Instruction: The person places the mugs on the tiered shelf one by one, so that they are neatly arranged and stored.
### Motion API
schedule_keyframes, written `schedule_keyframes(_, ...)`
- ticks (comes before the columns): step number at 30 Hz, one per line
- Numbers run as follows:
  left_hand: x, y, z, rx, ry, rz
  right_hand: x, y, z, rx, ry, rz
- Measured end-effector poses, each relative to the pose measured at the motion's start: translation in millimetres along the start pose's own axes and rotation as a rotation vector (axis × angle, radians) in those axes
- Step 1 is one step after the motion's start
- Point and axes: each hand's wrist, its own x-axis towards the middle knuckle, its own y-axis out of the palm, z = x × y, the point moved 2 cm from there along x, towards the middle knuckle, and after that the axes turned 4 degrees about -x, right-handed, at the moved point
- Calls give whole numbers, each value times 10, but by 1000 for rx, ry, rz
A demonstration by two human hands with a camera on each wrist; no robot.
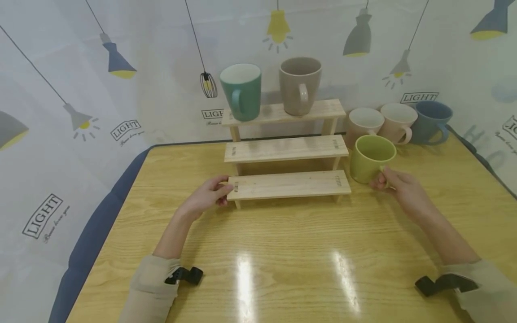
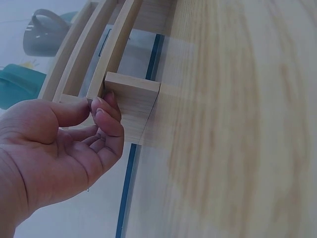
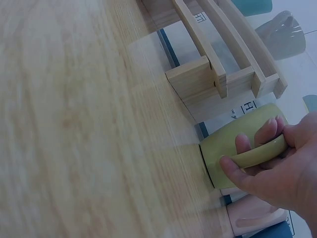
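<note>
The green mug is looking like smooth ceramic. The stand is showing bare matt wood, while the table is displaying glossy, light-reflecting wood grain.

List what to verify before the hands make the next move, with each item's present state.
1. Right hand grips the green mug by its handle: ok.
2. Left hand pinches the left end of the lowest shelf: ok.
3. Teal mug and taupe mug upright on the top shelf: ok.
4. Green mug upright: ok.
5. Green mug's base lifted off the table: cannot tell.
</note>
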Motion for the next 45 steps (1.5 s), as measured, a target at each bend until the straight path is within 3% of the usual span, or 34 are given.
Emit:
schedule_keyframes(12,42,35,44,-6,-24,0,-96,-86,87,136,95,-86)
schedule_keyframes(15,39,34,44,-5,-26,-2,-104,-107,135,139,67,-100)
schedule_keyframes(22,28,30,40,-4,-32,-1,-112,-125,215,264,-66,-111)
schedule_keyframes(31,25,4,23,9,-13,1,-135,16,568,425,-253,-146)
schedule_keyframes(37,30,-16,39,4,-18,-1,-201,156,821,456,-279,-167)
schedule_keyframes(41,25,-15,37,-4,-22,-7,-227,312,966,497,-298,-140)
schedule_keyframes(45,18,-7,31,-6,-16,-8,-217,488,1067,466,-312,-86)
